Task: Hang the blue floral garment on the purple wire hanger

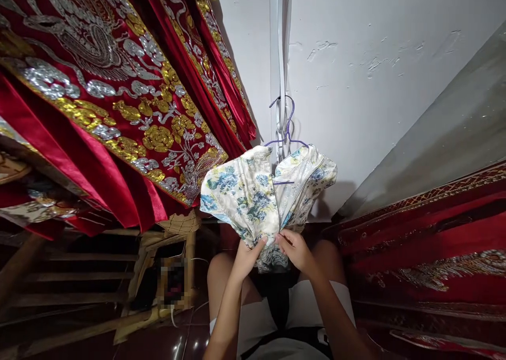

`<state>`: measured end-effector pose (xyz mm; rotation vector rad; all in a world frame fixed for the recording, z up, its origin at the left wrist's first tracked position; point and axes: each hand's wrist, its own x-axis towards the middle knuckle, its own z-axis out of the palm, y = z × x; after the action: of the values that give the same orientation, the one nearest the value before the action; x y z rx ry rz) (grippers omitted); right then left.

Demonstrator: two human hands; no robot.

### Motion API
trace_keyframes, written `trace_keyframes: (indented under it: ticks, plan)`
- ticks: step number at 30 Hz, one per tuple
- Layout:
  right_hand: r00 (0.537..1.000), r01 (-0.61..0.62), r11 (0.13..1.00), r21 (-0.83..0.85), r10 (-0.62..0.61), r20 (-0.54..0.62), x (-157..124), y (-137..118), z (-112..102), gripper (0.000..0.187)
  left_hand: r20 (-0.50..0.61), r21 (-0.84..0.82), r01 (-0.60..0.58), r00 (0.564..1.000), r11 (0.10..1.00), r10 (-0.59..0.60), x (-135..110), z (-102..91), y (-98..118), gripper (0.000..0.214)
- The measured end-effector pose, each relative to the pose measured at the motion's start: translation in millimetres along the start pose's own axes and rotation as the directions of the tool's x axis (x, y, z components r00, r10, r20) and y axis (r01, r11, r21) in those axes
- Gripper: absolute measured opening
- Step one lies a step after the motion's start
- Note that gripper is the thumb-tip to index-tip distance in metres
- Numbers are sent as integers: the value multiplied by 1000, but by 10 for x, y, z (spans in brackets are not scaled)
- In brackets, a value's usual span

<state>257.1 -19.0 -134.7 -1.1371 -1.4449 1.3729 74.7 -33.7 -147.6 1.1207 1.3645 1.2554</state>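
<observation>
Left hand [250,255] and right hand [296,250] pinch a floral garment [247,188] on a purple hanger [289,134], red embroidered drapery [152,104] crowding alongside.

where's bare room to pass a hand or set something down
Passing room: before the white wall, right of the white blue-flowered fabric garment. Setting down: perhaps shiny dark floor between the pale wooden frame and the left leg. Crowded: left, where red sequined cloth borders the garment, and its waist, pinched by left hand and right hand.
</observation>
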Motion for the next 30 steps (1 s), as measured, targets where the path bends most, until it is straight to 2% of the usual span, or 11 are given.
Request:
trace_keyframes:
  ticks: [2, 4, 5, 6, 10, 12, 16, 21, 25, 27, 30]
  plan:
    - [997, -25, 999, 43, 28, -68, -28, 37, 25, 47, -199, 154, -143, 965, 978, 172, -10, 77, -78, 59]
    - [994, -53, 997, 61, 59, -93, -38, 73, 27, 45, -414, 320, -268, 823, 909, 388, -44, 211, -188, 68]
    - [994, -65, 996, 64, 70, -81, -38, 86, 24, 43, -452, 374, -303, 766, 876, 458, -67, 292, -246, 68]
    - [995, -77, 995, 65, 80, -53, -34, 93, 20, 41, -428, 399, -330, 758, 855, 492, -89, 374, -302, 63]
    - [989, -131, 987, 89, 124, 79, -6, 35, 19, 37, -96, 305, -360, 910, 882, 404, -121, 621, -413, 12]
    - [986, -154, 983, 104, 146, 85, 35, -86, -7, 35, -27, 258, -344, 932, 903, 362, -92, 659, -400, 17]
    - [994, -97, 982, 160, 103, -34, 271, -608, -194, 34, 20, 233, -349, 935, 908, 355, -36, 668, -367, 22]
    - [965, 170, 958, 230, -114, -238, 790, -1444, -454, 37, 106, 216, -362, 932, 907, 347, -57, 787, -462, 23]
    - [947, 252, 943, 219, -193, -257, 895, -1670, -430, 36, 151, 227, -378, 924, 898, 351, -12, 813, -445, 21]
    - [943, 274, 951, 143, -236, -234, 800, -1624, -382, 32, 208, 214, -381, 917, 899, 339, 61, 757, -255, 16]
    - [934, 300, 953, 46, -284, -215, 636, -1546, -353, 31, 246, 112, -403, 897, 908, 368, 231, 628, 344, 19]
